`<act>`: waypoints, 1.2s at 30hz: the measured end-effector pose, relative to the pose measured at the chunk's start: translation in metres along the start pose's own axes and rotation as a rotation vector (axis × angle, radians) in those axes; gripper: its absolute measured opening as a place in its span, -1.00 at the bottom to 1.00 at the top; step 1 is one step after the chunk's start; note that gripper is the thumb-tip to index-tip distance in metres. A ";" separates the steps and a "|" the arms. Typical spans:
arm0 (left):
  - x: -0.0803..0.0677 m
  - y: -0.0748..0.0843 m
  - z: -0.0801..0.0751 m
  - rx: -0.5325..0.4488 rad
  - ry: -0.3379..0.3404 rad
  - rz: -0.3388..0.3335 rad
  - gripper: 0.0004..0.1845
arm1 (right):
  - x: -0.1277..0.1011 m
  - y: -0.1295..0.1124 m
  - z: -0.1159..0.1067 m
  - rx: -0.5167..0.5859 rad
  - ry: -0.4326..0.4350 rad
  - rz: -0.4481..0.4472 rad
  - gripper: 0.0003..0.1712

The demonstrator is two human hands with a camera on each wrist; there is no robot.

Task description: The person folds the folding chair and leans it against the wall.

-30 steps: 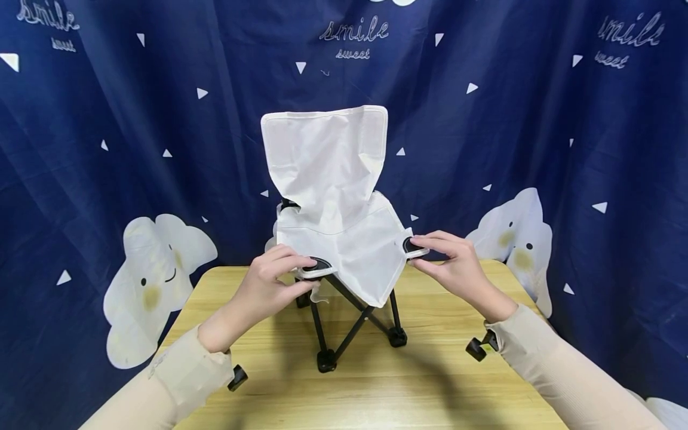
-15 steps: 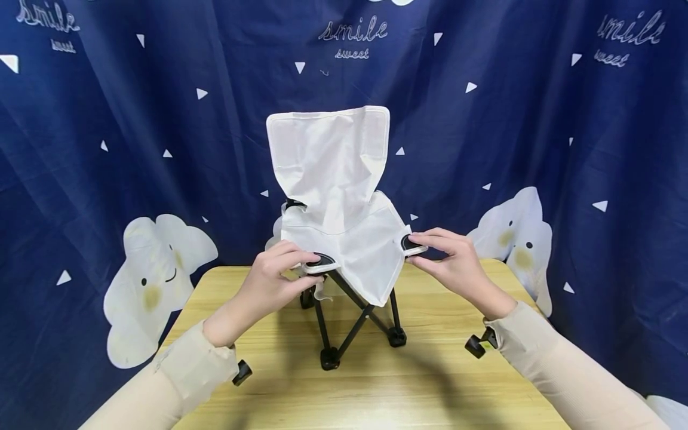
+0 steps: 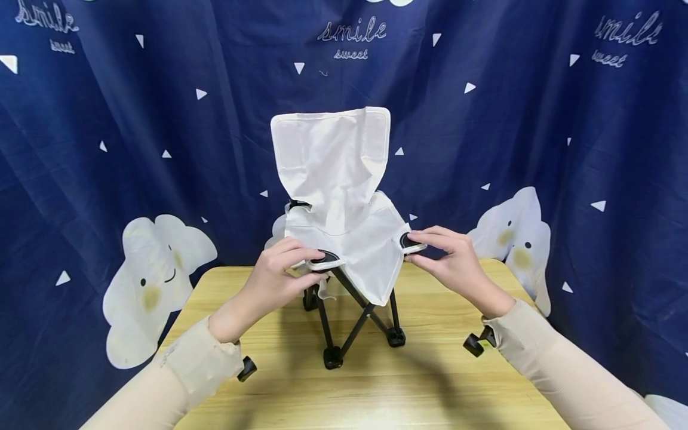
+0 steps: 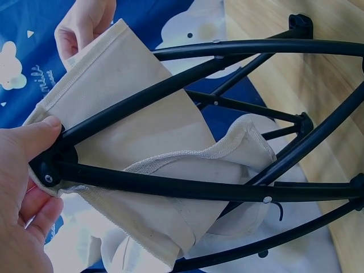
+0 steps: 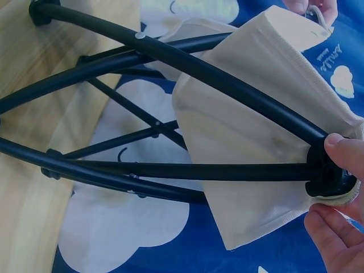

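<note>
Backdrop: navy curtain [image 3: 107,119], white triangles, cloud figures [image 3: 156,280], "smile sweet" lettering.
Worktop: light wooden worktop [image 3: 430,388], evenly lit.

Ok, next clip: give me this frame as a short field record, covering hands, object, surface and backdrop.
object: small folding chair, white fabric seat and back on a black frame
chair position: standing upright on its feet on the wooden table
left hand: fingers pinch the front seat corner on its side, over the black frame joint
right hand: fingers pinch the opposite front seat corner
seat fabric: slack, hanging down between the two corners
backdrop: dark blue curtain with white clouds and triangles
</note>
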State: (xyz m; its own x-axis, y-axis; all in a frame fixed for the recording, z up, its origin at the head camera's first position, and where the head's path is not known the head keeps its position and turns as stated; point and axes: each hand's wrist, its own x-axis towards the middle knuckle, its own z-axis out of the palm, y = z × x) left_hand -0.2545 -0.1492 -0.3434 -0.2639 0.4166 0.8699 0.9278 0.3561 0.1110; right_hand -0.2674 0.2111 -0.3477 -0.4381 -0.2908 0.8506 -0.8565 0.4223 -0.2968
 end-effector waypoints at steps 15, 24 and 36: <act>0.008 0.000 0.005 0.020 0.005 0.002 -0.59 | 0.002 -0.004 0.000 0.020 0.015 0.013 -0.47; 0.011 -0.001 0.007 0.021 0.006 0.004 -0.58 | 0.005 -0.005 0.002 0.044 0.016 0.001 -0.48; 0.018 0.001 0.010 0.021 -0.007 0.000 -0.59 | 0.010 -0.010 0.004 0.031 0.036 -0.059 -0.48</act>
State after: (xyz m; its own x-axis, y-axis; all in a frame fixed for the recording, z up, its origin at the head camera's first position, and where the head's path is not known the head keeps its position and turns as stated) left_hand -0.2612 -0.1337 -0.3327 -0.2663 0.4221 0.8666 0.9219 0.3741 0.1010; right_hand -0.2646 0.2004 -0.3376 -0.3772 -0.2831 0.8818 -0.8889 0.3780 -0.2589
